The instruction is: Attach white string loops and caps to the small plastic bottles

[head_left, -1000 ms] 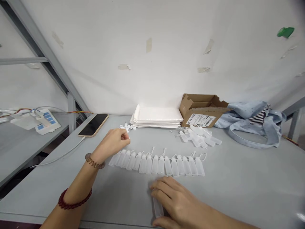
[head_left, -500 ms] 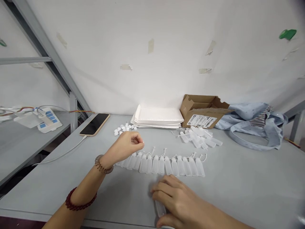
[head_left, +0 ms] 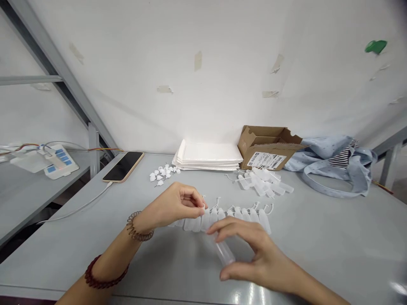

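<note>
Near the middle of the grey table, my left hand (head_left: 178, 205) pinches a small white cap between thumb and fingertips, just above a row of translucent bottles (head_left: 205, 221). To its right and nearer to me, my right hand (head_left: 251, 250) holds a translucent bottle (head_left: 225, 253) between thumb and fingers, tilted and slightly blurred. White ties or loops stick up behind the row. Several small white caps (head_left: 163, 172) lie in a loose group behind my left hand. A heap of translucent bottles (head_left: 262, 182) lies in front of the cardboard box.
At the back stand a stack of white envelopes (head_left: 210, 156) and an open cardboard box (head_left: 270, 154). Blue cloth (head_left: 330, 165) lies at the right. A phone (head_left: 124, 167) with a white cable lies at the left, and a power strip (head_left: 60, 161) sits beyond the metal frame.
My left hand has moved right and toward me with the cap. My right hand has lifted the bottle and moved it right, away from me. The view has shifted slightly.
</note>
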`<state>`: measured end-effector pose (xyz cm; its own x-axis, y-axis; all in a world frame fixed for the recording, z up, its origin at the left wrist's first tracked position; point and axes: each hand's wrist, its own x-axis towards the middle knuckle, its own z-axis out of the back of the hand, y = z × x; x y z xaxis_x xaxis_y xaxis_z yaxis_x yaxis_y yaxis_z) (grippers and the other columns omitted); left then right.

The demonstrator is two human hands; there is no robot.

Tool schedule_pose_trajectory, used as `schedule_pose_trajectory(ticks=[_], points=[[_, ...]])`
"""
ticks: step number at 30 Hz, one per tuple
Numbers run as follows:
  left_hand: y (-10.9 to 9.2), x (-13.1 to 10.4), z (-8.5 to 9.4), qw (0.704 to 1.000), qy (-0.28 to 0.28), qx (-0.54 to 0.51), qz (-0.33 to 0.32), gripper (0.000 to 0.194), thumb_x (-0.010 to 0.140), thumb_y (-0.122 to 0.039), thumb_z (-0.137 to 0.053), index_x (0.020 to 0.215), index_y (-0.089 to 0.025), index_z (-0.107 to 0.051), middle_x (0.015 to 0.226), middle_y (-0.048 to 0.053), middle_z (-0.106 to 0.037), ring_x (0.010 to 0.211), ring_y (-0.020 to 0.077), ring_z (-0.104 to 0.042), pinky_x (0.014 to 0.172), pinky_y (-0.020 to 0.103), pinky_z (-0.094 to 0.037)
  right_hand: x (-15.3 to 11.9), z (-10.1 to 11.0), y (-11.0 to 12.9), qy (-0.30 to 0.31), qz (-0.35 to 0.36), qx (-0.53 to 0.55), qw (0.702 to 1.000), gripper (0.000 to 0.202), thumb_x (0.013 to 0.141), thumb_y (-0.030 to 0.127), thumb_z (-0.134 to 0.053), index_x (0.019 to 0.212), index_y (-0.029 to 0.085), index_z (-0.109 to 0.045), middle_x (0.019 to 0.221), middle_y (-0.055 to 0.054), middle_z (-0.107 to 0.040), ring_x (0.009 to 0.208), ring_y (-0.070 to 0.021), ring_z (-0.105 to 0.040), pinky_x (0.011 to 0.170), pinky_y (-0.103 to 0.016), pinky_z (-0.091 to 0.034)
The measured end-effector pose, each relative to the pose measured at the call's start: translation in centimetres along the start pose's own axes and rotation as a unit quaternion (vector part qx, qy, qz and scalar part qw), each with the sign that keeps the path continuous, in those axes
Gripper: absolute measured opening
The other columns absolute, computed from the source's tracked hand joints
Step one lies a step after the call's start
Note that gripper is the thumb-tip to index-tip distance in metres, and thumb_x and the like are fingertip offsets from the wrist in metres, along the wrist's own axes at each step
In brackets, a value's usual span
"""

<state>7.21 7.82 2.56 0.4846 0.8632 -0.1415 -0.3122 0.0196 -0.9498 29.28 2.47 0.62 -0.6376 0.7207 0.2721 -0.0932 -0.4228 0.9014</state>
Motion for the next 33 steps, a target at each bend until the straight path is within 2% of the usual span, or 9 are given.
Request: schedule_pose_trajectory(ticks=[2, 6, 10, 13, 17, 23, 28, 33], points=[[-0.2, -0.2, -0.2, 0.999, 0.040, 0.007, -0.007, 0.016, 0.070, -0.028, -0.069, 0.079, -0.014, -0.068, 0.084, 0.006, -0.070, 0.079, 0.0179, -0.063, 0.072, 0.030, -0.051, 0.1, 0.7, -0.2, -0.039, -0.044, 0.128, 0.990, 0.031, 0.069, 0.029, -0.076, 0.096, 0.024, -0.062, 0.110, -0.005, -0.065, 0.103, -0.0183, -0.058, 0.091, -0.033, -0.042], [-0.3, -0.4, -0.9, 0.995, 0.102, -0.022, -0.005, 0.030, 0.071, -0.028, -0.071, 0.098, -0.016, -0.064, 0.086, 0.004, -0.072, 0.079, 0.0158, -0.062, 0.075, 0.029, -0.049, 0.4, 1.5, -1.2, -0.078, -0.087, 0.329, 0.937, 0.026, 0.073, 0.038, -0.072, 0.091, 0.021, -0.065, 0.107, -0.006, -0.064, 0.097, -0.0201, -0.061, 0.084, -0.033, -0.045], [-0.3, -0.4, -1.7, 0.997, 0.074, -0.034, 0.006, 0.035, 0.063, -0.028, -0.077, 0.092, -0.017, -0.059, 0.084, 0.004, -0.074, 0.076, 0.0145, -0.061, 0.074, 0.027, -0.047, 0.9, 1.7, -1.6, -0.091, -0.107, 0.406, 0.903, 0.025, 0.079, 0.041, -0.064, 0.089, 0.018, -0.066, 0.102, -0.007, -0.064, 0.086, -0.0183, -0.063, 0.079, -0.031, -0.045], [-0.2, -0.3, -2.1, 0.998, 0.051, -0.022, -0.004, 0.033, 0.061, -0.030, -0.078, 0.084, -0.017, -0.058, 0.080, 0.004, -0.073, 0.075, 0.0160, -0.062, 0.071, 0.028, -0.047, 1.1, 1.4, -1.7, -0.077, -0.120, 0.425, 0.894, 0.027, 0.082, 0.041, -0.060, 0.089, 0.016, -0.066, 0.100, -0.009, -0.064, 0.083, -0.0181, -0.062, 0.076, -0.030, -0.044], [-0.1, -0.3, -2.3, 0.999, 0.042, -0.008, -0.009, 0.031, 0.064, -0.029, -0.076, 0.079, -0.019, -0.051, 0.075, 0.003, -0.073, 0.075, 0.0187, -0.065, 0.070, 0.029, -0.047, 1.2, 1.1, -2.0, -0.067, -0.134, 0.411, 0.899, 0.030, 0.087, 0.040, -0.053, 0.090, 0.013, -0.065, 0.101, -0.013, -0.064, 0.081, -0.0187, -0.062, 0.074, -0.031, -0.044], [0.0, -0.3, -2.5, 0.999, 0.022, 0.034, -0.031, 0.029, 0.068, -0.026, -0.073, 0.075, -0.020, -0.045, 0.067, -0.002, -0.072, 0.069, 0.0159, -0.065, 0.067, 0.025, -0.046, 1.4, 1.1, -2.2, -0.077, -0.144, 0.404, 0.900, 0.030, 0.091, 0.036, -0.047, 0.091, 0.012, -0.065, 0.103, -0.014, -0.065, 0.080, -0.0178, -0.063, 0.071, -0.030, -0.046], [-0.1, -0.4, -2.7, 0.997, -0.006, 0.057, -0.051, 0.027, 0.068, -0.024, -0.072, 0.073, -0.020, -0.046, 0.062, -0.004, -0.071, 0.062, 0.0129, -0.063, 0.062, 0.022, -0.045, 1.5, 1.1, -2.3, -0.094, -0.150, 0.390, 0.904, 0.029, 0.092, 0.036, -0.047, 0.091, 0.014, -0.065, 0.102, -0.012, -0.066, 0.077, -0.0166, -0.065, 0.072, -0.030, -0.047], [-0.1, -0.4, -2.7, 1.000, -0.001, -0.005, -0.027, 0.020, 0.068, -0.028, -0.073, 0.075, -0.017, -0.058, 0.071, 0.001, -0.072, 0.072, 0.0168, -0.067, 0.065, 0.024, -0.050, 1.5, 1.1, -2.5, -0.123, -0.168, 0.374, 0.904, 0.030, 0.089, 0.041, -0.051, 0.090, 0.015, -0.064, 0.094, -0.010, -0.069, 0.073, -0.0144, -0.065, 0.071, -0.028, -0.049]])
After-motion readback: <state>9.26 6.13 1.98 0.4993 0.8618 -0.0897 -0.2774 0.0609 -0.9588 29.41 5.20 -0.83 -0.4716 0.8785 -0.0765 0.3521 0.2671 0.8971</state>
